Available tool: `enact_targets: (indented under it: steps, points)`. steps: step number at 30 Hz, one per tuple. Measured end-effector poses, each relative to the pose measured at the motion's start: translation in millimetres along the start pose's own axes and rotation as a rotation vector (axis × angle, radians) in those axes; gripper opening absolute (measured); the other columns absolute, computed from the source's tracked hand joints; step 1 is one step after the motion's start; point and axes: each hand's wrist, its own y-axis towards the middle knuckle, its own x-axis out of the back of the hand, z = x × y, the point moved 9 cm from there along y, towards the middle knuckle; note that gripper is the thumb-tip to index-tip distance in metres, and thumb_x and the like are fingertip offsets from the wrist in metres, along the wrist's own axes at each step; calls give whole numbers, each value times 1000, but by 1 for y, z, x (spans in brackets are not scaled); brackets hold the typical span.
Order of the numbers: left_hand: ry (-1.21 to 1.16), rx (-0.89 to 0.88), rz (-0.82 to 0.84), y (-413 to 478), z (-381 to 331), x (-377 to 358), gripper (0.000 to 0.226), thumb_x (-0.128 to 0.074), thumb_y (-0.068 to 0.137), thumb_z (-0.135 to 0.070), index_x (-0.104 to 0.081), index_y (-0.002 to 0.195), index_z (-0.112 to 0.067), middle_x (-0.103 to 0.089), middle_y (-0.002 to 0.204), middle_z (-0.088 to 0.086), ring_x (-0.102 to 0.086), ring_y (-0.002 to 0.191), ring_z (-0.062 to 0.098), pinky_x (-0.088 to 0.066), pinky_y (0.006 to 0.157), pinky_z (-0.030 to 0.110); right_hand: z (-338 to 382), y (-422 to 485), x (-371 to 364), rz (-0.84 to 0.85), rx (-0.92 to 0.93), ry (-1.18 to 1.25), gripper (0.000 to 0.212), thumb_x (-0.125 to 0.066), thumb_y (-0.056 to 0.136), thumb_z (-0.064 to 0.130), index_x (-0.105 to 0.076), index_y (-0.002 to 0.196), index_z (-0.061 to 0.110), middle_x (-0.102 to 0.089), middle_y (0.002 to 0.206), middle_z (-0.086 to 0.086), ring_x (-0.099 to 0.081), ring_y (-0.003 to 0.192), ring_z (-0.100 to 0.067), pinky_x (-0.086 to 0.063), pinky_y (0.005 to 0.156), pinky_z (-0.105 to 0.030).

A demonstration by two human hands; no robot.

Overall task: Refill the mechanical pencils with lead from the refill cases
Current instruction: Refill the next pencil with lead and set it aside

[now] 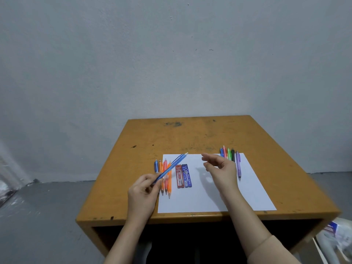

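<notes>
Left hand pinches a blue mechanical pencil near its tip, eraser end angled up toward the right hand, which hovers empty, fingers loosely spread, over the white sheet. Red refill case and blue refill case lie side by side on the sheet, between left pencil row and right pencil row. Judged: this pencil not yet opened; rows' fill status indeterminable.

Left hand and right hand bare, left forearm uncovered down to the frame edge, right arm in a beige sleeve ending below the elbow, plain fabric, possibly knit, cuff edge slightly rolled
</notes>
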Motion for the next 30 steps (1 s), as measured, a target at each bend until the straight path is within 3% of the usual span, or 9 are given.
enact_targets:
  steps: [2,7,18,21,24,30]
  points:
    - [0,7,-6,0,0,1,23,-72,80,-6,-73,103,-12,-63,90,-17,-59,87,-3,-48,60,10,-4,7,-1,22,1,-80,32,-61,85,-2,-71,96,26,-70,95,8,-63,83,-3,-51,80,-20]
    - [2,22,16,0,-2,-1,25,-70,81,-10,-72,106,-15,-61,92,-19,-56,93,-8,-48,59,8,-23,19,-10,93,-49,-359,27,-63,88,9,-70,112,19,-66,97,3,-55,77,0,-39,62,-10]
    - [1,13,47,-1,-2,-4,26,-70,82,-9,-71,107,-14,-62,94,-19,-56,96,-7,-47,60,6,-32,17,-20,137,-91,-400,16,-66,88,13,-75,101,12,-71,103,-1,-57,87,-5,-41,70,-11]
    - [-1,0,50,-2,-2,-4,26,-70,81,-9,-71,107,-14,-62,93,-19,-57,94,-7,-46,59,6,-30,16,-16,110,-110,-337,16,-66,88,12,-75,101,12,-70,98,1,-57,86,-4,-39,67,-8]
    - [2,-9,54,-1,-1,-5,26,-70,81,-9,-72,106,-13,-63,93,-18,-58,91,-4,-45,57,6,-28,15,-12,96,-145,-189,16,-68,86,10,-74,101,12,-71,95,1,-62,86,-6,-49,79,-18]
    - [-18,-33,72,-3,-6,-6,28,-71,80,-7,-70,105,-19,-63,91,-16,-59,80,-3,-43,54,6,-20,7,-13,57,-256,287,16,-69,82,0,-73,96,6,-74,89,-8,-72,82,-18,-58,75,-23]
